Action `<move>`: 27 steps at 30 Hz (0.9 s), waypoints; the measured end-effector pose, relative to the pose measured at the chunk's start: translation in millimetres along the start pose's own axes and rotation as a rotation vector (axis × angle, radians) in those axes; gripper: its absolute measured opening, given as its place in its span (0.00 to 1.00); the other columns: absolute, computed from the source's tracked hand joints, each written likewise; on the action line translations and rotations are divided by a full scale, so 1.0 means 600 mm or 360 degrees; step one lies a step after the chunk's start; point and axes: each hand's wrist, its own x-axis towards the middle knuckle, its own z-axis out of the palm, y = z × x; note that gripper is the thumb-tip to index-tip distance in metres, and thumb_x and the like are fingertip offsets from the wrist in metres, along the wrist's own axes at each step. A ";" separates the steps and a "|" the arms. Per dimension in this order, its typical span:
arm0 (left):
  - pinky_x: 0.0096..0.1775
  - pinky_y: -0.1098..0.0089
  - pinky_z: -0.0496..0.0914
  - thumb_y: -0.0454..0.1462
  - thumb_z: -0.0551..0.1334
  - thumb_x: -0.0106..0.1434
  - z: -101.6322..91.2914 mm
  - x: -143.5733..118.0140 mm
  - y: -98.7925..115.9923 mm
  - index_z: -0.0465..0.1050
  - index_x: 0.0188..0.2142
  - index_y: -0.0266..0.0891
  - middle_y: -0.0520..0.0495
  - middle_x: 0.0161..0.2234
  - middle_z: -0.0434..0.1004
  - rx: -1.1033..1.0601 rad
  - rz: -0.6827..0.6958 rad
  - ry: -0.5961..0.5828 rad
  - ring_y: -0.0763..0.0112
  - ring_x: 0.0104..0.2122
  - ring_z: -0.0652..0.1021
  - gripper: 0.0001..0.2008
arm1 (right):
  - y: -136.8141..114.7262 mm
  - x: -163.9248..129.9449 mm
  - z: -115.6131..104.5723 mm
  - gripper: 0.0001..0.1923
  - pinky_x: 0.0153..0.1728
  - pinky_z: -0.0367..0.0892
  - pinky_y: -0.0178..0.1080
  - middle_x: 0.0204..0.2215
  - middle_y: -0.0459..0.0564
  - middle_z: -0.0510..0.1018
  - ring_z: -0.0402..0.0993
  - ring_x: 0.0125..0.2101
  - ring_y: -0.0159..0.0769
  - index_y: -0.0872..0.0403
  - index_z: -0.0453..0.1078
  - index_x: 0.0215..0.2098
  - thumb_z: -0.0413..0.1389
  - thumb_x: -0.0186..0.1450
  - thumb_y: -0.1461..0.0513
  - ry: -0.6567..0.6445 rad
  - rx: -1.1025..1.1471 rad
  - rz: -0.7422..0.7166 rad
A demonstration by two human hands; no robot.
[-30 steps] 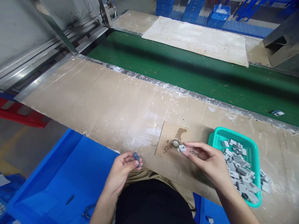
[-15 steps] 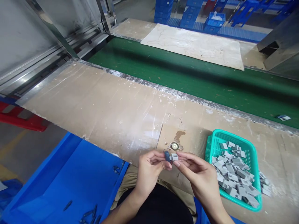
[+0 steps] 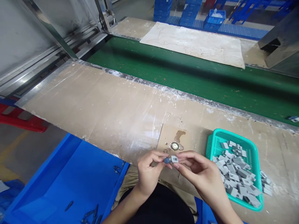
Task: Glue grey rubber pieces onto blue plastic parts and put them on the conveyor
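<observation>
Between finger and thumb, my left hand (image 3: pixel 149 171) grips a small dark blue-grey plastic part (image 3: pixel 167 160). My right hand (image 3: pixel 198 171) pinches a light grey block (image 3: pixel 174 159) with a rectangular opening. The two pieces meet end to end; how far one sits inside the other I cannot tell. Just beyond my fingers a small round dish-like piece (image 3: pixel 174 146) lies in a wet patch on a cardboard sheet (image 3: pixel 167 133). To the right stands a green plastic basket (image 3: pixel 258 165) holding many grey blocks (image 3: pixel 233 176).
A blue bin (image 3: pixel 58 174) with several dark parts (image 3: pixel 90 214) is at the lower left. Loose grey blocks (image 3: pixel 265 183) lie right of the basket. Beyond the worktable (image 3: pixel 105 105) runs a green conveyor belt (image 3: pixel 187 74), with a small part (image 3: pixel 293 119) at its right end.
My left fingers have turned the dark part so its round end now shows, and the grey block has tilted with it. The piece on the belt has moved right.
</observation>
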 end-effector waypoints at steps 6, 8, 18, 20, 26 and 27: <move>0.23 0.74 0.73 0.31 0.71 0.48 0.006 0.017 0.003 0.67 0.22 0.38 0.51 0.25 0.78 -0.0615 -0.0143 -0.0194 0.73 0.20 0.77 0.12 | -0.028 -0.001 -0.020 0.08 0.38 0.75 0.39 0.34 0.51 0.80 0.78 0.37 0.40 0.52 0.75 0.35 0.62 0.56 0.64 -0.0096 -0.0395 -0.0309; 0.24 0.75 0.73 0.30 0.71 0.48 0.010 0.019 0.004 0.67 0.23 0.38 0.51 0.25 0.77 -0.0687 -0.0126 -0.0208 0.74 0.21 0.77 0.12 | -0.037 -0.003 -0.018 0.08 0.38 0.75 0.38 0.33 0.51 0.80 0.78 0.36 0.39 0.52 0.74 0.35 0.63 0.56 0.64 -0.0022 -0.0346 -0.0285; 0.36 0.57 0.78 0.16 0.65 0.47 0.003 0.011 -0.023 0.71 0.30 0.39 0.52 0.32 0.79 -0.0232 0.0947 -0.0082 0.64 0.35 0.79 0.18 | -0.057 -0.001 -0.020 0.11 0.29 0.71 0.33 0.22 0.45 0.78 0.76 0.24 0.31 0.54 0.67 0.28 0.64 0.55 0.59 -0.0286 0.0252 0.0648; 0.35 0.57 0.79 0.16 0.65 0.46 0.001 0.013 -0.023 0.71 0.29 0.37 0.51 0.33 0.79 -0.0178 0.1073 -0.0090 0.64 0.36 0.79 0.18 | -0.057 -0.002 -0.020 0.11 0.29 0.70 0.32 0.22 0.45 0.78 0.75 0.24 0.30 0.54 0.66 0.27 0.64 0.56 0.59 -0.0330 0.0310 0.0689; 0.35 0.59 0.81 0.18 0.64 0.50 0.002 0.013 -0.020 0.73 0.30 0.35 0.49 0.35 0.79 -0.0077 0.1323 -0.0087 0.64 0.37 0.79 0.13 | -0.057 -0.001 -0.011 0.11 0.28 0.70 0.31 0.22 0.42 0.77 0.76 0.22 0.29 0.54 0.66 0.25 0.65 0.54 0.62 -0.0354 0.0380 0.0705; 0.35 0.59 0.81 0.19 0.64 0.51 0.002 0.012 -0.022 0.73 0.31 0.35 0.49 0.35 0.79 -0.0054 0.1375 -0.0077 0.64 0.37 0.79 0.13 | -0.057 0.000 -0.011 0.11 0.28 0.70 0.32 0.23 0.42 0.77 0.76 0.23 0.29 0.54 0.66 0.25 0.65 0.54 0.62 -0.0361 0.0379 0.0713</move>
